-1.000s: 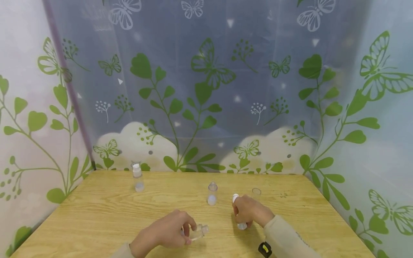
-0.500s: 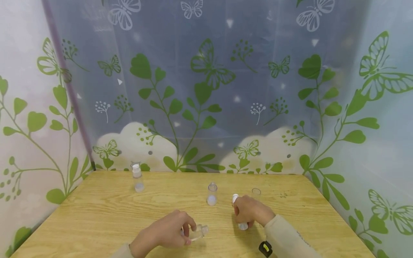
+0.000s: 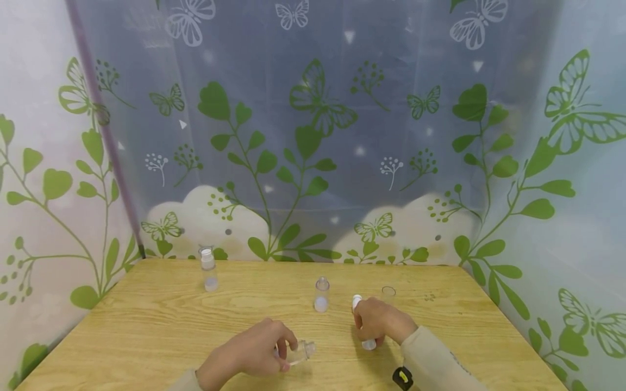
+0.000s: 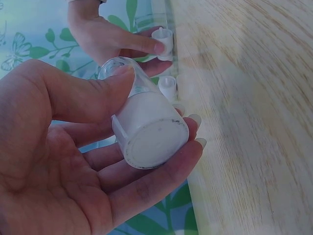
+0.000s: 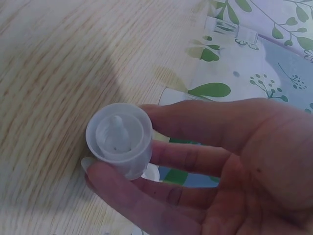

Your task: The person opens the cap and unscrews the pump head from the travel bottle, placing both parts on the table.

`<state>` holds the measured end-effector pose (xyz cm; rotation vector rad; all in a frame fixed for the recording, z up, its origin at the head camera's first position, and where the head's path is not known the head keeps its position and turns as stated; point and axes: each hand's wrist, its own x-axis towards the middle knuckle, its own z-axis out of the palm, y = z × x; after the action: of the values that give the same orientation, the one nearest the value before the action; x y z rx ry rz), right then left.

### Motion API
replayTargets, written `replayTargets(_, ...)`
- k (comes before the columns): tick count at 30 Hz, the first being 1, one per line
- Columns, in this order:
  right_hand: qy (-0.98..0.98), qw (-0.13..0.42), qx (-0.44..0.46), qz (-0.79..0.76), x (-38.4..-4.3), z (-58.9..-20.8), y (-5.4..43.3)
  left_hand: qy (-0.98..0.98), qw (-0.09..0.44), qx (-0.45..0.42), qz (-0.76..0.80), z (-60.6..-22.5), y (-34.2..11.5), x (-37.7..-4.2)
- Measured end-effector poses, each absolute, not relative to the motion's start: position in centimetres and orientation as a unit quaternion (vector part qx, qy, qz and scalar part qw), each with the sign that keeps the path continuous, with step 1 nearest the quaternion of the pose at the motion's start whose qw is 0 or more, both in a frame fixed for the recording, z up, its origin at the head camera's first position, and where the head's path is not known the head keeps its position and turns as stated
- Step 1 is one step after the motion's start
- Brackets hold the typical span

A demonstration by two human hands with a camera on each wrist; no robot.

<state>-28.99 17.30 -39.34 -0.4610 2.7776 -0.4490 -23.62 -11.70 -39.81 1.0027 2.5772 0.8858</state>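
Observation:
In the head view, my left hand (image 3: 261, 347) holds a clear plastic bottle (image 3: 300, 352) tilted on its side, the open neck facing right. Seen from the left wrist, the thumb lies across the bottle's clear wall, fingers under its white base (image 4: 154, 139). My right hand (image 3: 381, 319) pinches a white pump head (image 5: 120, 134) between thumb and fingers; its hollow underside with a small central stem faces the right wrist camera. Bottle and pump head are apart. Another white piece (image 3: 357, 298) stands just behind the right hand, partly hidden by it.
A clear bottle without a top (image 3: 321, 296) stands mid-table. Far left stands a bottle with a white top (image 3: 208, 270). A clear cap (image 3: 388, 292) is behind the right hand. By the right sleeve is a black item with a yellow mark (image 3: 402, 377). Patterned curtains border the wooden table (image 3: 161, 320).
The pump head in the right hand has shifted very slightly to the right. The left hand and its bottle stay in place.

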Motion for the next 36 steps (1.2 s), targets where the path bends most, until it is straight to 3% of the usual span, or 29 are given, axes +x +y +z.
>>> replayTargets(36,0.96,0.162,-0.168,-0.152,-29.17,-39.34,17.53,0.882,0.121,0.342,0.301,-39.82,-11.75,-23.68)
